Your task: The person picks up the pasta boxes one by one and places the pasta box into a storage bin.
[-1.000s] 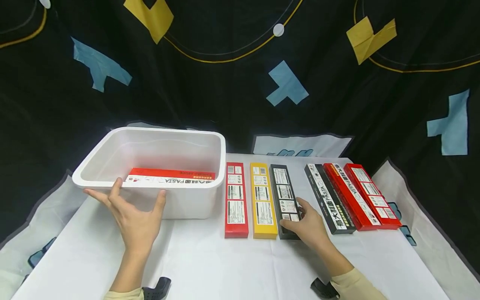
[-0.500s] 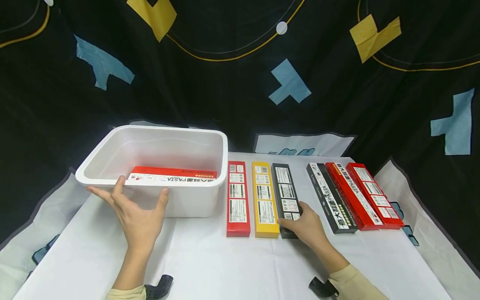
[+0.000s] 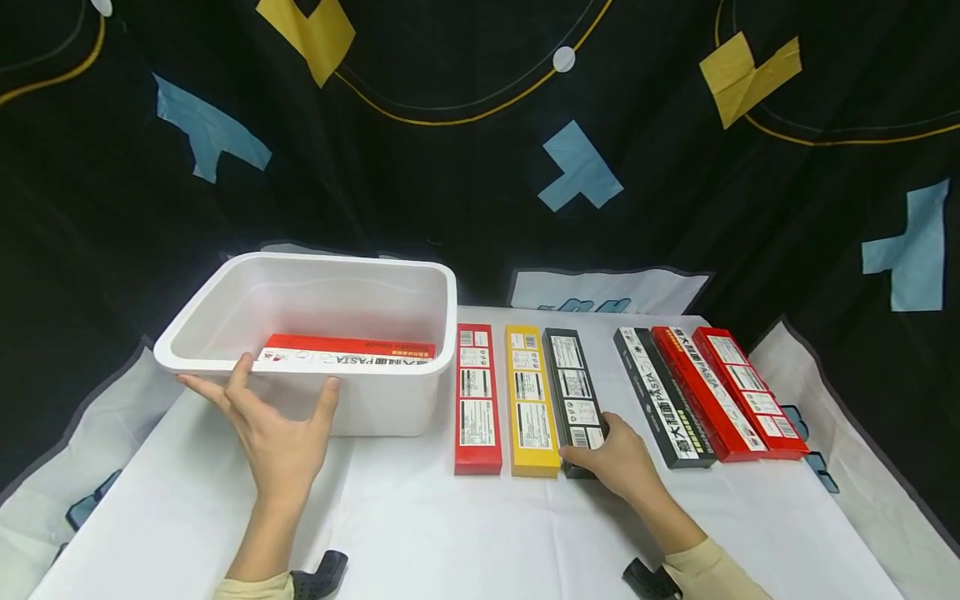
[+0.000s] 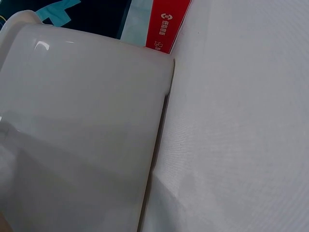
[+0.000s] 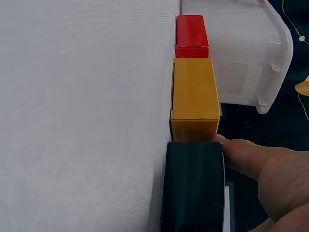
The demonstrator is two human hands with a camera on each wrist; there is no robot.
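Observation:
My left hand touches the front of a white plastic bin, its fingers spread and fairly straight, fingertips at the rim and the thumb against the wall. Inside the bin lies a red and white pasta box. My right hand grips the near end of a black pasta box across its width, thumb on the left side, fingers on the right. That box lies label up on the table. Beside it, in the right wrist view, are a yellow box and a red box.
Right of my right hand, a black pasta box, a red pasta box and another red box lie slanted side by side. White cloth covers the table. Behind hangs a black curtain.
The view has shifted slightly. Both hands keep nearly the same places at the bin and the black pasta box.

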